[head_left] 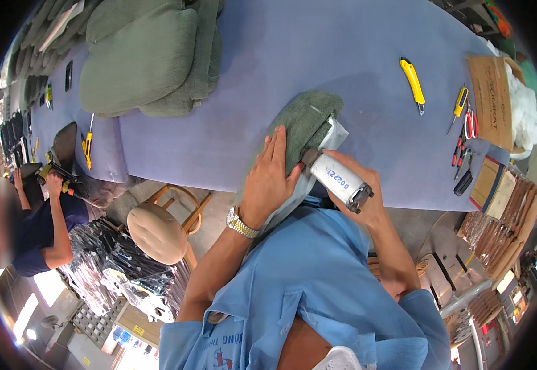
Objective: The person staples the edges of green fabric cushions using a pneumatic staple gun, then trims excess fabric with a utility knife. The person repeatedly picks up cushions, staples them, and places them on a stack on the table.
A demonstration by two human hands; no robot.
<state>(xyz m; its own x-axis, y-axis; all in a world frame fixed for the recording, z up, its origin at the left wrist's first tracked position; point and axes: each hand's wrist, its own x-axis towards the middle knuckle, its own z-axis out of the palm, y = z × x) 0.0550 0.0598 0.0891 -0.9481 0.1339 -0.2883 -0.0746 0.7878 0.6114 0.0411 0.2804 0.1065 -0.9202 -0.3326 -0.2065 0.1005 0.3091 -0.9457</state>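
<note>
Pad [308,111], green and cloth-covered, lies at the near edge of the blue table [281,55], partly overhanging toward six o'clock. The left hand [267,182] rests flat on it, clasping nothing, fingers stretched and close together toward one o'clock, thumb spread toward two. The right hand [376,202], on the pad's four o'clock side, is wrapped around a white cylindrical tool [340,179]; the barrel hides some fingers, so I cannot tell exactly how they sit. The tool's dark nose points between ten and eleven, near the pale sheet [336,134] along the pad's edge; contact is unclear.

The pad looks light and soft on top, perhaps stiffer underneath, with a grippy nap; a flat palm across its middle should steady it. The sheet looks thin and easily creased, best pinched along its edge. The tool is probably heavy and rather smooth, best held around mid-barrel.

From the pad, stacked green cushions [142,68] lie at ten o'clock, and a yellow cutter [412,83] at two.
</note>
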